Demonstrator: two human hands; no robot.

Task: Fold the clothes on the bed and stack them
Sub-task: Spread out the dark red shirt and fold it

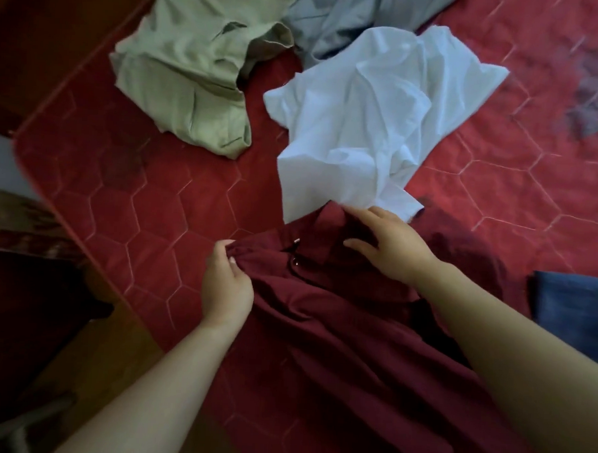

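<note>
Head view looks down on my two hands at the near edge of the bed (155,199), which wears a red quilted cover stitched in hexagons. One dark red shirt (338,313) lies spread in front of me, collar away from me, wrinkled, with a small metal snap showing at the neck and the body running back toward me between my forearms. My left hand (226,284) pinches a bunched fold of this shirt at the left side of the collar, thumb and fingers curled round the cloth. My right hand (392,247) rests on the right side of the collar with fingers straight and spread, gripping nothing; its fingertips lie just beside the lower edge of one white shirt (374,127), which sits crumpled beyond the red one. Farther off lie one pale green garment (184,74), rumpled, to the left, and one grey-blue garment (341,19) at the top, partly under the white shirt. One dark blue piece of cloth (574,313) shows at the right edge. That makes five pieces of clothing, none of them folded
</note>
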